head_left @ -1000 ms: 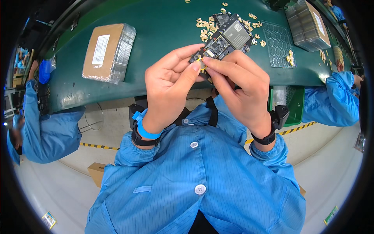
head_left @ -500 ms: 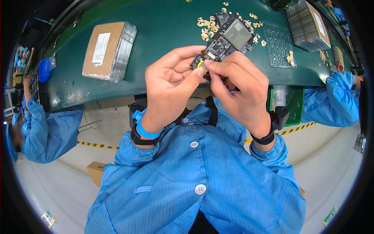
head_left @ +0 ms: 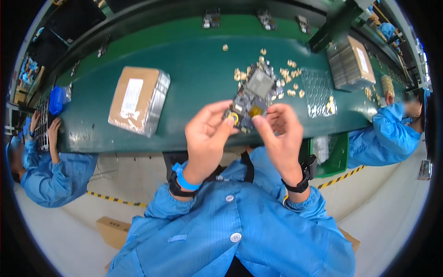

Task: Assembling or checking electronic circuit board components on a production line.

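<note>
Between my hands, tilted above the green bench, is a black circuit board (head_left: 244, 99) with a large grey metal shield (head_left: 260, 83). My left hand (head_left: 205, 136) is closed on its lower left corner, the thumb pressing beside a round part with a yellow ring (head_left: 234, 119). On the right edge, my right hand (head_left: 282, 134) grips the same board between thumb and fingers. Near that thumb lies a shiny amber patch (head_left: 255, 111). Small curled tan pieces (head_left: 240, 75) are scattered on the bench behind and beside the board.
A plastic-wrapped stack with a brown cardboard top (head_left: 131, 99) lies left; a similar stack (head_left: 353, 64) stands right. Next to the latter is a clear blister tray (head_left: 318, 92). More boards (head_left: 211, 19) line the far ledge. A green bin (head_left: 334, 159) hangs below the edge. People in blue sit at both sides.
My right hand has moved from pinching near the yellow-ringed part to holding the board's right edge, uncovering the amber patch. The view has tilted up, showing more of the far bench.
</note>
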Action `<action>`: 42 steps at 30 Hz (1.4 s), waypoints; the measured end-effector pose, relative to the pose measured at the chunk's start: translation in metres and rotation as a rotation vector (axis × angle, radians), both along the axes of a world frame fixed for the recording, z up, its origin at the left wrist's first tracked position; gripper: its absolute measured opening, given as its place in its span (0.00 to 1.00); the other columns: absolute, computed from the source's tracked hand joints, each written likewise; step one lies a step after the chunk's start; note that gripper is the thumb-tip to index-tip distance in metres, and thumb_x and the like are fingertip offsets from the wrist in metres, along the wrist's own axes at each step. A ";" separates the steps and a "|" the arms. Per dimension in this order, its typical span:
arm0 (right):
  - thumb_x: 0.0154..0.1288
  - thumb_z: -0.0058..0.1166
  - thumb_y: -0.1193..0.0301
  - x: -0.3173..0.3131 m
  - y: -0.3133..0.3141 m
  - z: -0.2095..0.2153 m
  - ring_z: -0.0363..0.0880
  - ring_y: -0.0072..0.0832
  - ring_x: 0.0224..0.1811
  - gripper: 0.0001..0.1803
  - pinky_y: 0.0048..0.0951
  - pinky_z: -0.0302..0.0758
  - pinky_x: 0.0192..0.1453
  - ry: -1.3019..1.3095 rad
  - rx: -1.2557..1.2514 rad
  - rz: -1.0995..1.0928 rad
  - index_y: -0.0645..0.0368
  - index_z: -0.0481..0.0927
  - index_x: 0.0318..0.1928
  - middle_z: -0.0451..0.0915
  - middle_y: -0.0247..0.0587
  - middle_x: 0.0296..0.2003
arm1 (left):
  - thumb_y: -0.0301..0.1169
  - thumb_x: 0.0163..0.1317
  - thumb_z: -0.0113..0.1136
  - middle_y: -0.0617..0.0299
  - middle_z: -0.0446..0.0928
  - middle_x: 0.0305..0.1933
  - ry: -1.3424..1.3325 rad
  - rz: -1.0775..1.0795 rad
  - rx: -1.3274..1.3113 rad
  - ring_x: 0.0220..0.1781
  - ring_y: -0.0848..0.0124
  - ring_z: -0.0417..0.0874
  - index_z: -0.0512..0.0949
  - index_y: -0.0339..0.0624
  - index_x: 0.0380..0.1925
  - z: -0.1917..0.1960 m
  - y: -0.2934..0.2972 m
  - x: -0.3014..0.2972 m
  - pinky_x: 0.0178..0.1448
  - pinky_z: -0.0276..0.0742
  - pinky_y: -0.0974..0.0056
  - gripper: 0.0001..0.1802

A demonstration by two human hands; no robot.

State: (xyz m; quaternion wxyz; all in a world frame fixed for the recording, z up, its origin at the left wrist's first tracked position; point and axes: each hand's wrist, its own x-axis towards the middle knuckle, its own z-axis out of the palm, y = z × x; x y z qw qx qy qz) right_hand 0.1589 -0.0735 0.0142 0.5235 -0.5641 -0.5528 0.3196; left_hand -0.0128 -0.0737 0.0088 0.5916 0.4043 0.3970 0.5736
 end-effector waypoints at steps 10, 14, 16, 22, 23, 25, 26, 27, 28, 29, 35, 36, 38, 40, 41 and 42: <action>0.70 0.68 0.66 0.041 0.263 -0.014 0.78 0.29 0.22 0.19 0.36 0.74 0.29 -0.352 0.010 0.149 0.69 0.79 0.30 0.81 0.44 0.22 | 0.15 0.73 0.52 0.41 0.78 0.65 0.180 0.017 0.068 0.64 0.58 0.84 0.59 0.32 0.76 -0.040 0.040 -0.026 0.66 0.81 0.58 0.32; 0.65 0.73 0.64 0.068 0.382 -0.042 0.85 0.33 0.25 0.23 0.37 0.79 0.31 -0.377 -0.147 0.172 0.68 0.77 0.24 0.82 0.50 0.22 | 0.14 0.73 0.50 0.44 0.82 0.58 0.143 0.079 0.027 0.60 0.59 0.87 0.66 0.28 0.69 -0.075 0.044 -0.028 0.62 0.84 0.60 0.25; 0.62 0.75 0.61 0.060 0.392 -0.047 0.89 0.46 0.39 0.20 0.44 0.84 0.43 -0.839 -0.080 0.080 0.65 0.82 0.28 0.87 0.54 0.34 | 0.13 0.73 0.49 0.45 0.83 0.56 0.169 0.104 0.036 0.59 0.59 0.87 0.67 0.28 0.67 -0.077 0.041 -0.028 0.61 0.85 0.60 0.23; 0.63 0.73 0.59 0.078 0.368 -0.045 0.81 0.54 0.60 0.28 0.48 0.83 0.58 -1.117 -0.106 -0.411 0.61 0.78 0.56 0.81 0.56 0.52 | 0.12 0.74 0.48 0.47 0.84 0.52 0.250 0.114 0.056 0.57 0.61 0.88 0.72 0.26 0.61 -0.068 0.038 -0.029 0.60 0.86 0.60 0.17; 0.64 0.72 0.62 0.086 0.372 -0.047 0.82 0.56 0.58 0.26 0.52 0.82 0.58 -1.051 -0.255 -0.365 0.62 0.76 0.56 0.81 0.60 0.52 | 0.12 0.74 0.48 0.47 0.85 0.52 0.250 0.113 0.049 0.57 0.61 0.88 0.72 0.26 0.60 -0.067 0.039 -0.029 0.60 0.86 0.60 0.17; 0.64 0.72 0.63 0.103 0.383 -0.056 0.82 0.58 0.57 0.26 0.52 0.82 0.59 -0.977 -0.204 -0.362 0.62 0.76 0.55 0.81 0.61 0.53 | 0.13 0.74 0.48 0.48 0.85 0.51 0.249 0.102 0.045 0.57 0.61 0.88 0.72 0.26 0.60 -0.068 0.039 -0.028 0.60 0.86 0.60 0.16; 0.64 0.71 0.64 0.114 0.387 -0.061 0.82 0.60 0.56 0.25 0.52 0.82 0.59 -0.905 -0.148 -0.353 0.63 0.76 0.54 0.81 0.62 0.53 | 0.13 0.74 0.49 0.48 0.85 0.51 0.234 0.108 0.051 0.56 0.61 0.88 0.72 0.26 0.59 -0.070 0.040 -0.026 0.60 0.86 0.61 0.16; 0.65 0.69 0.68 0.113 0.384 -0.062 0.83 0.63 0.52 0.19 0.54 0.81 0.58 -0.870 -0.053 -0.357 0.65 0.77 0.50 0.82 0.64 0.50 | 0.14 0.74 0.49 0.48 0.85 0.51 0.227 0.124 0.050 0.56 0.62 0.88 0.73 0.27 0.59 -0.072 0.039 -0.027 0.59 0.86 0.61 0.15; 0.65 0.69 0.68 0.116 0.378 -0.062 0.83 0.63 0.52 0.19 0.54 0.81 0.58 -0.864 -0.055 -0.360 0.65 0.77 0.50 0.82 0.64 0.50 | 0.14 0.74 0.49 0.48 0.85 0.51 0.233 0.121 0.051 0.56 0.62 0.88 0.73 0.27 0.59 -0.073 0.039 -0.026 0.59 0.86 0.61 0.15; 0.66 0.67 0.70 0.120 0.369 -0.064 0.82 0.63 0.51 0.16 0.54 0.80 0.56 -0.858 0.045 -0.346 0.66 0.78 0.48 0.81 0.64 0.48 | 0.14 0.75 0.49 0.48 0.85 0.50 0.221 0.120 0.058 0.55 0.62 0.88 0.73 0.27 0.58 -0.074 0.040 -0.024 0.58 0.86 0.61 0.14; 0.70 0.64 0.73 0.055 0.195 0.006 0.85 0.44 0.33 0.10 0.40 0.80 0.42 -0.302 0.225 -0.098 0.67 0.78 0.42 0.85 0.53 0.32 | 0.20 0.78 0.53 0.46 0.85 0.50 0.260 0.129 0.115 0.51 0.61 0.89 0.75 0.25 0.57 -0.038 0.021 -0.006 0.56 0.85 0.60 0.12; 0.69 0.66 0.72 0.051 0.168 -0.001 0.83 0.26 0.32 0.10 0.32 0.79 0.39 -0.062 0.100 0.048 0.66 0.80 0.43 0.85 0.40 0.30 | 0.20 0.78 0.53 0.46 0.85 0.50 0.268 0.113 0.111 0.51 0.61 0.89 0.75 0.25 0.57 -0.028 0.019 0.002 0.56 0.85 0.60 0.12; 0.70 0.68 0.73 0.040 0.106 -0.007 0.80 0.13 0.35 0.08 0.23 0.77 0.38 0.269 -0.086 0.234 0.62 0.82 0.43 0.83 0.27 0.32 | 0.21 0.78 0.53 0.44 0.85 0.53 0.137 0.091 0.015 0.52 0.60 0.89 0.74 0.24 0.60 -0.011 0.015 0.020 0.57 0.85 0.59 0.15; 0.72 0.65 0.77 0.027 0.060 -0.015 0.78 0.11 0.35 0.07 0.19 0.75 0.38 0.527 -0.133 0.239 0.64 0.79 0.43 0.81 0.27 0.34 | 0.21 0.78 0.52 0.43 0.84 0.55 0.145 0.029 -0.020 0.53 0.60 0.89 0.72 0.23 0.62 -0.014 0.013 0.030 0.57 0.87 0.57 0.16; 0.72 0.65 0.77 0.028 0.044 -0.021 0.78 0.10 0.36 0.07 0.18 0.75 0.38 0.513 -0.152 0.220 0.65 0.79 0.44 0.80 0.27 0.34 | 0.21 0.78 0.52 0.44 0.84 0.55 0.100 -0.018 0.000 0.53 0.61 0.89 0.72 0.23 0.62 -0.019 0.010 0.035 0.56 0.89 0.57 0.16; 0.72 0.65 0.78 0.031 0.033 -0.026 0.78 0.10 0.37 0.08 0.17 0.75 0.38 0.500 -0.170 0.207 0.66 0.79 0.44 0.80 0.27 0.34 | 0.20 0.78 0.52 0.44 0.84 0.55 0.056 -0.059 0.020 0.53 0.62 0.89 0.72 0.23 0.62 -0.022 0.007 0.039 0.55 0.90 0.57 0.16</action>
